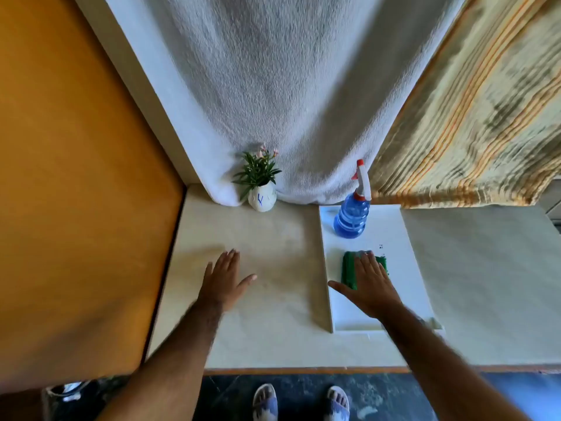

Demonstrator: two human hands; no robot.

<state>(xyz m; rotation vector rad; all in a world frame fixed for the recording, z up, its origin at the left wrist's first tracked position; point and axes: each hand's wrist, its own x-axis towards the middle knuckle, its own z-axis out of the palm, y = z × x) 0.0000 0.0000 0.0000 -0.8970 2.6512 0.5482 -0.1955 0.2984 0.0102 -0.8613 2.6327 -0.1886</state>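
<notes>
Left hand (223,281) is laid flat, empty, on cream tabletop (273,329). At its 3 o'clock, green ribbed scrub pad (349,268) on white rect. tray (403,284) is pressed by right hand (368,288), fingers straight. Grasp step is judged in hand; next, fingers are to be curled round pad.

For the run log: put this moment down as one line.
right hand: flat on green scrubbing pad | pad: on white rectangular tray | left hand: open over beige tabletop | blue plastic spray bottle: upright on tray, behind pad
</notes>
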